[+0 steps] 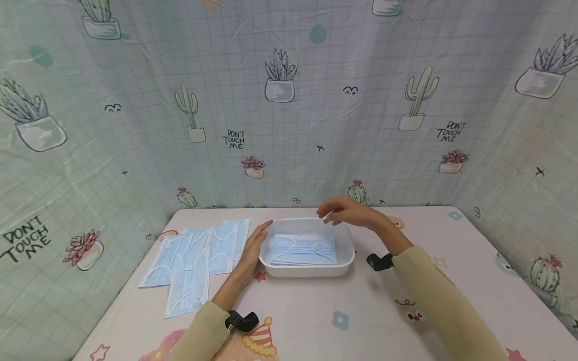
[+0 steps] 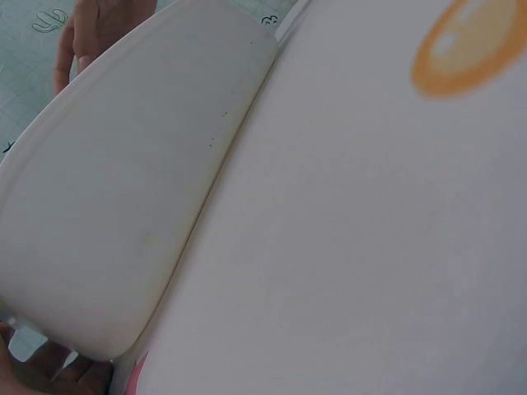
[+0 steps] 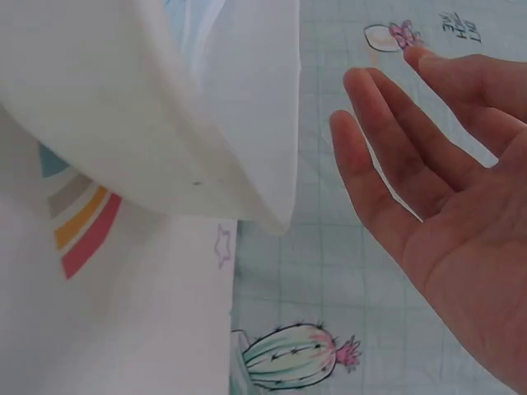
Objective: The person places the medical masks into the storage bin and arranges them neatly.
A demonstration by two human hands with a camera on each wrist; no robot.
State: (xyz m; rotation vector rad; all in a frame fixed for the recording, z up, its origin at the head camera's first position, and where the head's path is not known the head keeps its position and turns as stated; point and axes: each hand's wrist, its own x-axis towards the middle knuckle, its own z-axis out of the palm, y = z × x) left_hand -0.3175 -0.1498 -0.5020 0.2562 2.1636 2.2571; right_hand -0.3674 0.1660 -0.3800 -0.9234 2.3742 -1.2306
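A white plastic tub (image 1: 307, 271) stands at the middle of the table, with light blue disposable face masks (image 1: 303, 249) lying flat in a stack inside it. My left hand (image 1: 253, 250) rests against the tub's left side, its fingers reaching along to the rim; in the left wrist view part of that hand (image 2: 49, 370) shows by the tub's end. Above the tub's back right rim hovers my right hand (image 1: 349, 211), holding nothing. Its fingers (image 3: 375, 107) are loosely bent and spread, apart from the tub wall in the right wrist view.
More blue face masks (image 1: 189, 273) with white ear loops lie spread and partly overlapping on the table left of the tub. A pale printed cloth (image 1: 311, 321) covers the table. Behind it and at both sides hangs a curtain (image 1: 316, 125) with cactus drawings.
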